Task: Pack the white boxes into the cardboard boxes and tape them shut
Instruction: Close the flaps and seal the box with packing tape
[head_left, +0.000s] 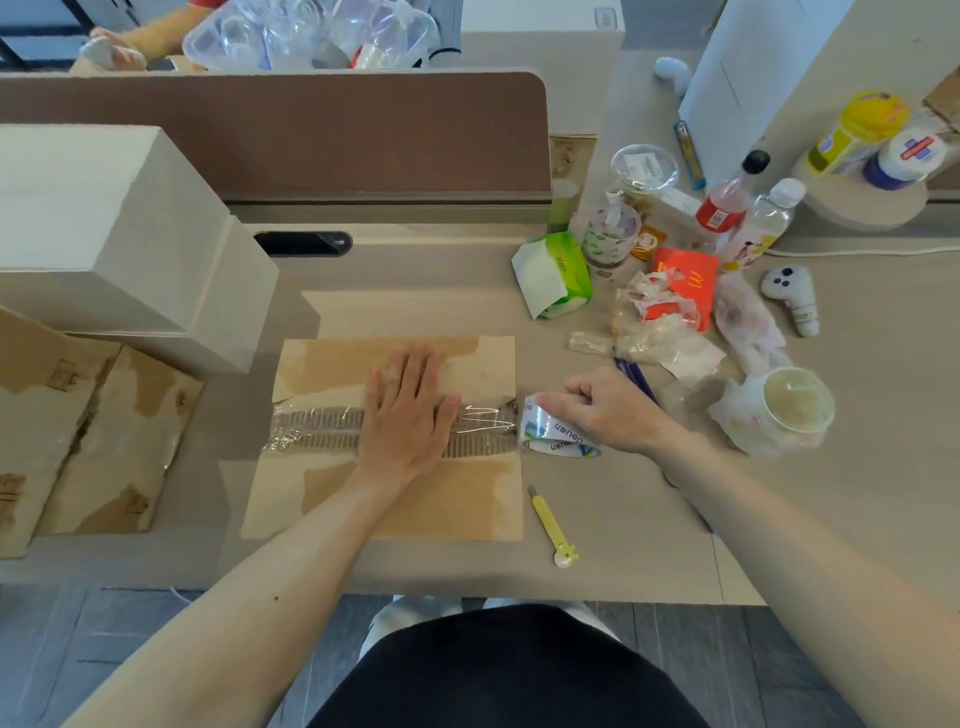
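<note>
**Seam taping: hazards**

Cardboard box (389, 501): under the left hand (410, 410), which lies flat on the tape strip (311, 428).
Tape roll (558, 434): gripped by the right hand (608, 410).
Risk: a slack pull wrinkles the strip or tears it unevenly.

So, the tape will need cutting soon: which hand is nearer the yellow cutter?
Right. The right hand grips the tape roll just beyond the yellow cutter; the left hand presses the cardboard box farther left.
</note>
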